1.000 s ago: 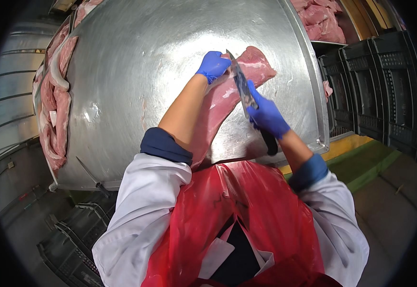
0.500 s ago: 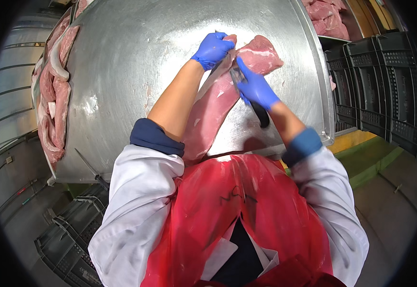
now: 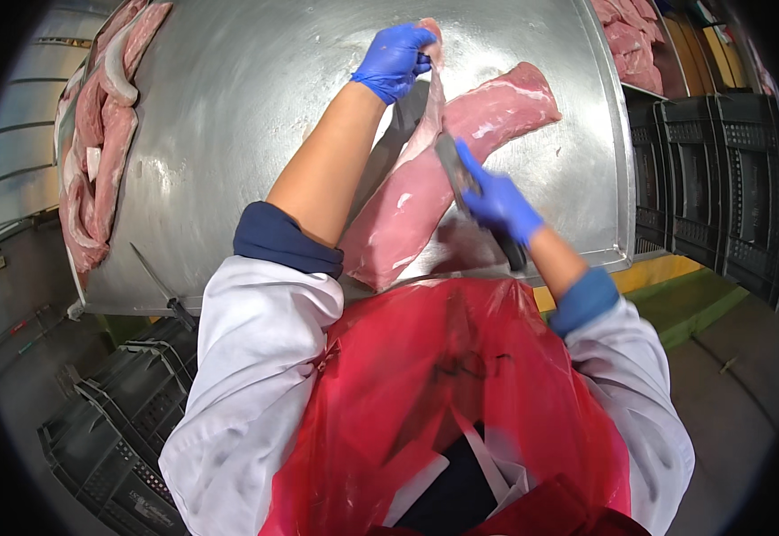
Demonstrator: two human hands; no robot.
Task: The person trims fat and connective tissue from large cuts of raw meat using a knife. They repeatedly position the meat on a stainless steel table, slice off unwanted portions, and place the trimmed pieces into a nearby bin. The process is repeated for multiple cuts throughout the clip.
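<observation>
With the middle of the large piece of meat (image 3: 425, 189) taken as the clock's centre and 12 o'clock set away from the wearer, the piece is laid slantwise on the metal table (image 3: 228, 125), one end pointed to between 1 and 2 o'clock, the other to between 7 and 8. At 11 o'clock, a thin strip (image 3: 432, 100) is pinched in the curled fingers of the blue-gloved left hand (image 3: 395, 64) and held up taut, its lower end joined to the piece. Just past 3 o'clock, a knife (image 3: 454, 167) is grasped in the blue-gloved right hand (image 3: 504, 205), its blade aimed toward 11 o'clock over the meat; whether the blade touches the strip cannot be told.

Long meat cuts (image 3: 103, 161) are heaped along the table's edge at 9 o'clock. A second knife (image 3: 151, 270) is laid between 8 and 9 o'clock, near the rim. More meat (image 3: 626, 49) is piled at 2 o'clock, beyond the table. Dark crates are seen at 3 o'clock (image 3: 702, 170) and near 8 o'clock. A red apron (image 3: 461, 357) is worn at 6 o'clock.
</observation>
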